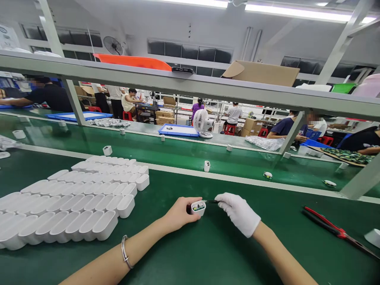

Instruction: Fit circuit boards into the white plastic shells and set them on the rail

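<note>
Bare, with a silver bangle on its wrist, my left hand [181, 213] grips a small white oval plastic housing [202, 211] between thumb and fingers. Its open top faces up and shows a green circuit board [197, 207] with small parts inside. In a white glove, my right hand [237, 211] pinches a thin dark tool [211, 202], perhaps tweezers. The tool points left, its tip at the housing's rim; whether it touches the board cannot be made out. Left of my hands, rows of empty white housings [105, 225] stand packed on the green table [166, 253].
Red-and-black pliers [341, 233] lie at right, near a white part [372, 237]. Beyond a pale strip, a green belt [175, 156] carries scattered housings, one a filled housing [207, 166]. A shelf [208, 85] crosses above. A white fan [202, 122] and several people are farther back.
</note>
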A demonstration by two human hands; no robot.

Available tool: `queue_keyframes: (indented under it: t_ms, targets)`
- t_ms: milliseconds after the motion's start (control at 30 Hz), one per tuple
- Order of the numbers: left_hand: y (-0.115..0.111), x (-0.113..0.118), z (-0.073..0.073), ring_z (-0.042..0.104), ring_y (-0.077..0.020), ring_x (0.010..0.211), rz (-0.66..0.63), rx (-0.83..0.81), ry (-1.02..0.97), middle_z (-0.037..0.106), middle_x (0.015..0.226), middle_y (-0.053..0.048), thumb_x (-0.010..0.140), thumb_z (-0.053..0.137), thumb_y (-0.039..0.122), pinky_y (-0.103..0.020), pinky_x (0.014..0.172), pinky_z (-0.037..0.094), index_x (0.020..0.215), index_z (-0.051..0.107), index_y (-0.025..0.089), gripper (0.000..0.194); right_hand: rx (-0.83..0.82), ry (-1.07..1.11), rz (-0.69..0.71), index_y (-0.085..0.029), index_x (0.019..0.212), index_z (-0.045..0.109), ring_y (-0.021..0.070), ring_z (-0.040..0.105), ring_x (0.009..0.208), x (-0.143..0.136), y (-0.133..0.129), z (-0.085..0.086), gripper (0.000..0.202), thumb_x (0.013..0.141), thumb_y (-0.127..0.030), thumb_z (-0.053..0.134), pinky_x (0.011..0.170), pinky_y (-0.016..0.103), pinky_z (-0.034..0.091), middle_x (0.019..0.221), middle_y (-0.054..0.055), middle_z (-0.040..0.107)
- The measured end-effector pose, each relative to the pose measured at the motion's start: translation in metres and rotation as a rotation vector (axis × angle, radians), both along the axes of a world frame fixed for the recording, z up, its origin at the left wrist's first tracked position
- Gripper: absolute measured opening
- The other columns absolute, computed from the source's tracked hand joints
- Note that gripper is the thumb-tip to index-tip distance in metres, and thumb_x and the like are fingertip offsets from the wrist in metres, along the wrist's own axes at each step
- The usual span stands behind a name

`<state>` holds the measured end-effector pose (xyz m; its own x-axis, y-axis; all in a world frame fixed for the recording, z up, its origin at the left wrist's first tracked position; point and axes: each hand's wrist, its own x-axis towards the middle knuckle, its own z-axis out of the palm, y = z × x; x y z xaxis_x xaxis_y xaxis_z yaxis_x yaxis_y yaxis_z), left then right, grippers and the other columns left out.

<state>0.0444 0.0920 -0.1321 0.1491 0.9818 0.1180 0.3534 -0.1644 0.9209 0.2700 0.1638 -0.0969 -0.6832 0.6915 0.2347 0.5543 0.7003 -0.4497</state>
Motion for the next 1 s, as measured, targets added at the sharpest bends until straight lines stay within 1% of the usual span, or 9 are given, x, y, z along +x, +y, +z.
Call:
queue_keyframes:
  t_ms: [67, 167, 333, 433, 533, 700, 833, 900, 1000]
  targets:
    - [-0.002, 0.002, 0.0, 0.062, -0.0232, 0.101, -0.009, 0.045, 0.038, 0.066, 0.114, -0.004, 0.068, 0.067, 0.018, -0.034, 0.09, 0.048, 0.126, 0.055, 0.018, 0.06, 0.079, -0.056, 0.082, -0.028, 0.099, 0.064, 0.0133, 0.057, 0.074, -0.004, -0.01, 0.006, 0.026, 0.088, -0.02, 0.042, 0.068, 0.025, 0.043, 0.082, -0.001, 0.064]
    - [-0.004, 0.004, 0.0, 0.061, -0.0214, 0.103, -0.034, 0.16, 0.13, 0.066, 0.115, -0.003, 0.067, 0.065, 0.012, -0.034, 0.095, 0.045, 0.127, 0.055, 0.023, 0.062, 0.153, -0.124, 0.112, -0.029, 0.098, 0.066, 0.0134, 0.058, 0.073, -0.006, -0.015, 0.008, 0.029, 0.087, -0.017, 0.042, 0.067, 0.025, 0.043, 0.08, 0.0, 0.065]
    - [-0.005, 0.004, 0.002, 0.061, -0.0197, 0.105, -0.106, 0.253, 0.185, 0.066, 0.116, -0.001, 0.067, 0.061, 0.007, -0.031, 0.093, 0.046, 0.124, 0.057, 0.027, 0.06, 0.116, -0.077, 0.131, -0.029, 0.091, 0.067, 0.0126, 0.057, 0.068, -0.004, -0.015, 0.007, 0.026, 0.088, -0.019, 0.043, 0.065, 0.023, 0.043, 0.075, -0.001, 0.064]
    - [-0.005, 0.005, 0.001, 0.062, -0.019, 0.105, -0.116, 0.267, 0.173, 0.066, 0.116, 0.001, 0.067, 0.06, 0.005, -0.03, 0.094, 0.047, 0.123, 0.057, 0.028, 0.061, 0.125, -0.146, 0.101, -0.029, 0.085, 0.066, 0.0128, 0.057, 0.066, -0.004, -0.02, 0.011, 0.027, 0.088, -0.018, 0.041, 0.062, 0.024, 0.042, 0.073, -0.001, 0.063]
    - [-0.006, 0.005, -0.001, 0.06, -0.0194, 0.11, -0.1, 0.24, 0.136, 0.063, 0.121, 0.002, 0.067, 0.06, 0.005, -0.03, 0.098, 0.045, 0.123, 0.057, 0.028, 0.061, 0.173, -0.321, 0.032, -0.027, 0.083, 0.063, 0.0139, 0.057, 0.066, -0.008, -0.027, 0.019, 0.025, 0.086, -0.013, 0.043, 0.058, 0.024, 0.038, 0.074, -0.001, 0.062]
    - [-0.007, 0.007, -0.001, 0.061, -0.0215, 0.108, -0.035, 0.195, 0.155, 0.065, 0.118, 0.003, 0.067, 0.06, 0.008, -0.032, 0.095, 0.048, 0.122, 0.058, 0.029, 0.059, 0.284, -0.524, -0.028, -0.029, 0.091, 0.063, 0.0157, 0.058, 0.064, -0.02, -0.037, 0.028, 0.031, 0.08, -0.005, 0.046, 0.05, 0.024, 0.028, 0.077, 0.001, 0.063]
    - [-0.007, 0.009, 0.0, 0.062, -0.0218, 0.107, -0.012, 0.176, 0.159, 0.065, 0.116, 0.004, 0.065, 0.06, 0.007, -0.032, 0.094, 0.048, 0.122, 0.058, 0.029, 0.061, 0.242, -0.502, -0.052, -0.03, 0.088, 0.065, 0.0172, 0.061, 0.066, -0.025, -0.04, 0.027, 0.033, 0.078, -0.005, 0.047, 0.052, 0.024, 0.032, 0.076, 0.001, 0.065]
    - [-0.007, 0.009, 0.0, 0.062, -0.0218, 0.107, -0.01, 0.163, 0.145, 0.066, 0.116, 0.003, 0.065, 0.061, 0.007, -0.032, 0.095, 0.047, 0.124, 0.057, 0.029, 0.063, 0.176, -0.391, -0.029, -0.03, 0.088, 0.067, 0.0181, 0.062, 0.07, -0.018, -0.035, 0.025, 0.03, 0.081, -0.009, 0.047, 0.058, 0.026, 0.04, 0.079, 0.001, 0.067]
    - [-0.006, 0.007, 0.0, 0.061, -0.0231, 0.109, 0.005, 0.15, 0.141, 0.065, 0.117, 0.002, 0.065, 0.062, 0.01, -0.034, 0.096, 0.047, 0.124, 0.057, 0.027, 0.061, -0.02, -0.155, -0.042, -0.03, 0.093, 0.07, 0.0178, 0.063, 0.075, 0.007, -0.016, 0.024, 0.025, 0.084, -0.022, 0.048, 0.066, 0.028, 0.046, 0.084, 0.001, 0.07]
